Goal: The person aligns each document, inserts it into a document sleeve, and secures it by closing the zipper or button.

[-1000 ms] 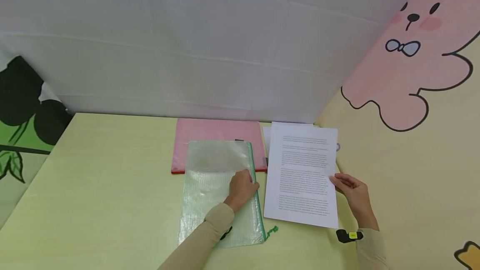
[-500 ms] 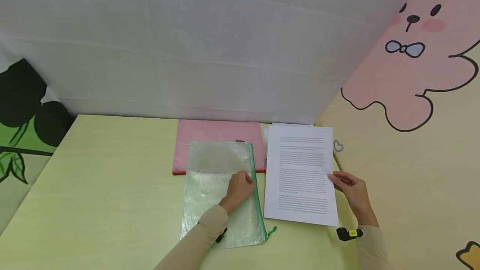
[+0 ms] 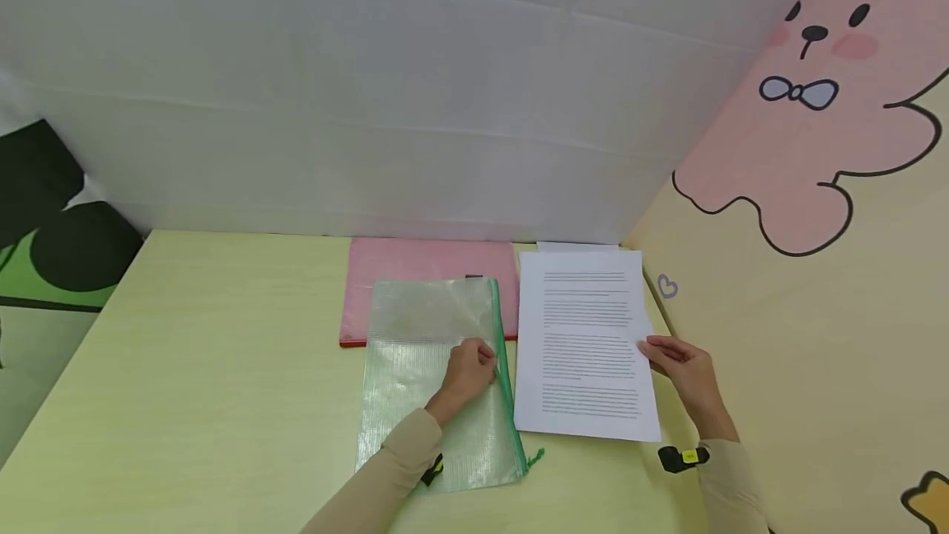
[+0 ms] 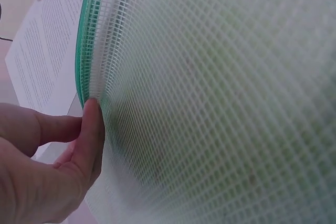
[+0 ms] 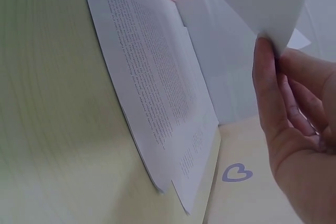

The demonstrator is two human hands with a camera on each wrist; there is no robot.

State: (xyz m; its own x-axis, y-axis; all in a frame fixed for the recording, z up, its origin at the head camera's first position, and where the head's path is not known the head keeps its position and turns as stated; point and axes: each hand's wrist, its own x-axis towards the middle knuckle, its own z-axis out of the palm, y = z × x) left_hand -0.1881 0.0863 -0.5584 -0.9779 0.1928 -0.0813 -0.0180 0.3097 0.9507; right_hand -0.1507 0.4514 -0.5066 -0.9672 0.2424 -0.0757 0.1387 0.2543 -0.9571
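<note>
My left hand (image 3: 467, 369) pinches the green zip edge of a clear mesh zip pouch (image 3: 404, 410) between thumb and fingers. In the left wrist view that green-trimmed edge (image 4: 81, 51) bows up above the fingertips. On the right side, my right hand (image 3: 685, 373) pinches the right edge of a printed sheet of paper (image 3: 586, 336). The sheet is held up just right of the pouch, its left edge close to the zip. Beneath it, more printed sheets (image 5: 152, 72) lie on the table in the right wrist view.
A pink zip pouch (image 3: 430, 258) with a red edge lies behind the mesh pouch and partly under it. The yellow-green table (image 3: 222, 369) meets a white backdrop (image 3: 415, 105) at the back and a cartoon-printed wall (image 3: 815, 311) at the right. A green zip pull (image 3: 535, 458) hangs from the mesh pouch.
My right hand has moved left with the sheet, bringing it nearer to the mesh pouch. My left hand has shifted slightly left, still at the zip edge.
</note>
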